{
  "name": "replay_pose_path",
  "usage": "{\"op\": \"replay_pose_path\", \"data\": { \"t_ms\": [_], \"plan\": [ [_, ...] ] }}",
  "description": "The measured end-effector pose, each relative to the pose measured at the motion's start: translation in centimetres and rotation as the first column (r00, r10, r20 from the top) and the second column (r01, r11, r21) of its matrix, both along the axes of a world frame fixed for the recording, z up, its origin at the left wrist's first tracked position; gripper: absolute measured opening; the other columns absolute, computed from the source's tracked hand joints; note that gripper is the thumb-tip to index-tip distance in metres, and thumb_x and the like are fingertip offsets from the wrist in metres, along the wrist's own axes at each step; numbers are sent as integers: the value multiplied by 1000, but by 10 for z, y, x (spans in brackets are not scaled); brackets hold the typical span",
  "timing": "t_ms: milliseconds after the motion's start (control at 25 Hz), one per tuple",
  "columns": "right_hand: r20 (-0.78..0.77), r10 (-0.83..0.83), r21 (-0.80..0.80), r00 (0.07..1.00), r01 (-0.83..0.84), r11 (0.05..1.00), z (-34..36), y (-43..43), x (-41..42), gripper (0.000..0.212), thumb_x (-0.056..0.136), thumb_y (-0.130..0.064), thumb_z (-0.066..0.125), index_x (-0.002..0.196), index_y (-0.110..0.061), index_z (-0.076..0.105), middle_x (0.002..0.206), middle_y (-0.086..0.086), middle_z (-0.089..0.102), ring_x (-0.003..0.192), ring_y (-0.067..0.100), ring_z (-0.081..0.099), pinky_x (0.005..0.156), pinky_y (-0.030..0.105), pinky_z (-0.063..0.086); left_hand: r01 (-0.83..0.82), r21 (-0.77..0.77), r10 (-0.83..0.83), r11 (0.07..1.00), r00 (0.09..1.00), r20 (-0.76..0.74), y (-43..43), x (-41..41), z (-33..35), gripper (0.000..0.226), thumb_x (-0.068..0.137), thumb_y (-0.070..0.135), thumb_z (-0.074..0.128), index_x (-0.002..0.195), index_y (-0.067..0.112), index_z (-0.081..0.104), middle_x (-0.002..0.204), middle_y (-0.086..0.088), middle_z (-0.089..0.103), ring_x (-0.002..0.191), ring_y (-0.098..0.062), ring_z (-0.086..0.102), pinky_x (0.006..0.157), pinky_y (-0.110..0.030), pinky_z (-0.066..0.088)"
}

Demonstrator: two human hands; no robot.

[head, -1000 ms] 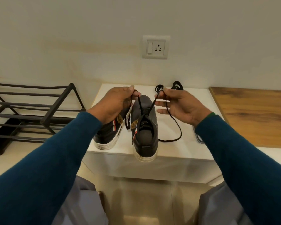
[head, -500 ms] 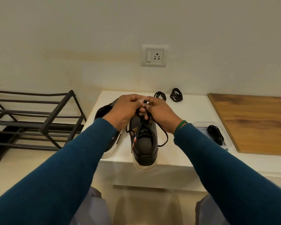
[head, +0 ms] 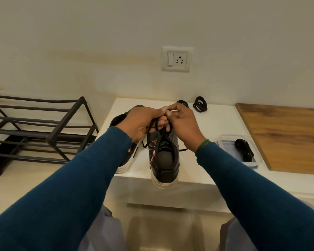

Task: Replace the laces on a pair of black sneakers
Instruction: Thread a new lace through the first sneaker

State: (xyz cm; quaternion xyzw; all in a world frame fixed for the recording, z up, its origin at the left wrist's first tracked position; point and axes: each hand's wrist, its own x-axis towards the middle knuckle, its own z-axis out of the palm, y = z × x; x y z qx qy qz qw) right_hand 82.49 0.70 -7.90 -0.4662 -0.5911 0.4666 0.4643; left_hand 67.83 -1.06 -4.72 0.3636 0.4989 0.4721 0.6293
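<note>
Two black sneakers with white soles stand on a white bench [head: 216, 124]. The right sneaker [head: 164, 160] points away from me, its heel hanging over the front edge. The left sneaker [head: 124, 160] is mostly hidden under my left arm. My left hand [head: 141, 122] and my right hand [head: 183, 124] meet above the right sneaker's tongue, both pinching its black lace [head: 157, 125], which loops between the fingers. The loose lace ends trail beside the shoe.
Two coiled black laces [head: 200, 104] lie at the back of the bench. A clear tray [head: 225, 147] holding another black lace sits to the right, next to a wooden board [head: 286, 136]. A black metal shoe rack [head: 40, 127] stands left. A wall socket [head: 176, 58] is above.
A second ago my hands were apart, each pulling a lace end outward. They came together over the shoe and now work the lace between the fingers.
</note>
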Motion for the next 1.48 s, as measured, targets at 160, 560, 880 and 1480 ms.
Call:
{"op": "replay_pose_path", "data": {
  "t_ms": [160, 560, 880, 1480],
  "plan": [
    [-330, -150, -455, 932, -18, 890, 7, 1, -5, 14, 92, -3, 49, 87, -5, 62, 56, 2, 48, 47, 13, 41, 50, 26, 38, 221, 520, 252, 825, 680, -688, -2, 6, -10, 14, 93, 19, 68, 103, 15, 77, 89, 6, 74, 76, -4, 67, 75, -11, 51],
    [253, 80, 93, 964, -107, 990, 3, 0, 19, 14, 97, -4, 56, 106, -14, 58, 90, 6, 67, 74, 13, 61, 70, 27, 50, 221, -34, -221, 975, 932, -286, 13, -5, -4, 33, 106, 24, 43, 85, 12, 64, 64, 4, 59, 60, -10, 49, 59, -26, 45],
    [711, -302, 565, 635, -260, 783, 13, -14, 15, 20, 99, -22, 59, 113, -15, 71, 97, 3, 66, 98, 24, 55, 87, 37, 38, 106, -109, -139, 988, 920, -365, 23, -2, -8, 21, 104, 24, 49, 97, 8, 60, 72, -3, 53, 63, -13, 47, 58, -27, 45],
    [946, 96, 147, 310, -673, 725, 18, -95, 30, 15, 86, -10, 69, 99, -17, 68, 97, -3, 64, 87, 9, 44, 70, 22, 41, 279, 112, 42, 954, 248, -968, 77, 19, -43, 25, 98, 14, 52, 95, -1, 71, 104, -15, 72, 100, -29, 66, 94, -37, 53]
  ]
}}
